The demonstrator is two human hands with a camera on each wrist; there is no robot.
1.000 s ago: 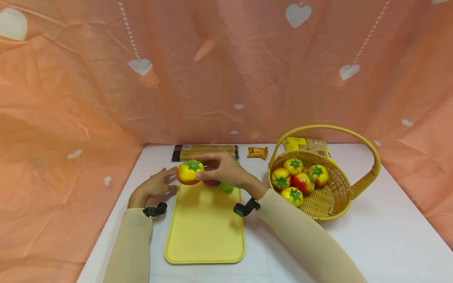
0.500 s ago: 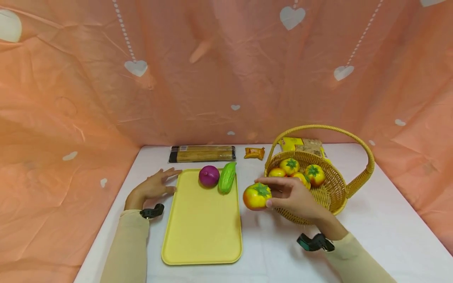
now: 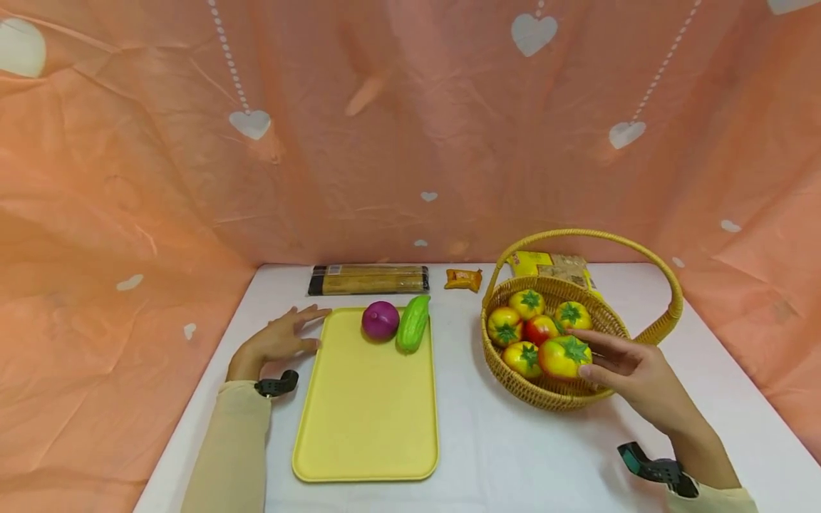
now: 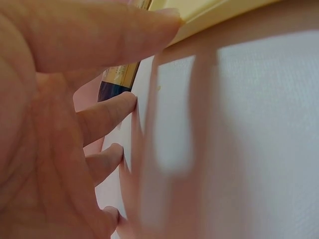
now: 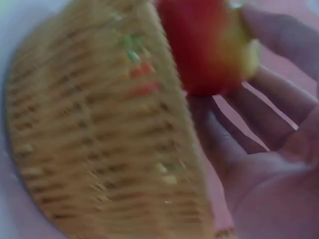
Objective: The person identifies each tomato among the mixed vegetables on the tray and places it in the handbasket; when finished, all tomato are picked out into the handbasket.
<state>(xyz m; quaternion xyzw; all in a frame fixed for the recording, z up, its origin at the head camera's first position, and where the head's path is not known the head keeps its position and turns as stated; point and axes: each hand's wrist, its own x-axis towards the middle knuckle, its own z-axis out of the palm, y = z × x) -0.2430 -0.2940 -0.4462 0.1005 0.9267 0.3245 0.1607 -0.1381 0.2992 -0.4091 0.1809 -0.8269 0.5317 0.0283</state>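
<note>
My right hand (image 3: 631,370) pinches a yellow-red toy tomato (image 3: 563,358) with a green leafy top, over the front of the wicker basket (image 3: 513,382). In the right wrist view the tomato (image 5: 204,47) shows its red underside above the basket rim. Inside the basket sit several similar toy tomatoes (image 3: 504,326). My left hand (image 3: 276,340), its fingers spread, lies by the far left edge of the yellow tray (image 3: 365,420). The left wrist view shows its thumb at the tray's edge and other fingertips on the white cloth.
A purple toy onion (image 3: 380,320) and a green toy cucumber (image 3: 413,324) lie at the tray's far end. Behind are a packet of sticks (image 3: 372,280), a small orange packet (image 3: 463,279) and a yellow bag (image 3: 532,262). The basket's tall handle (image 3: 586,234) arches over it.
My right hand has carried the tomato from above the tray's far left rightward to the basket. The onion and cucumber are now uncovered. My left hand has stayed nearly still.
</note>
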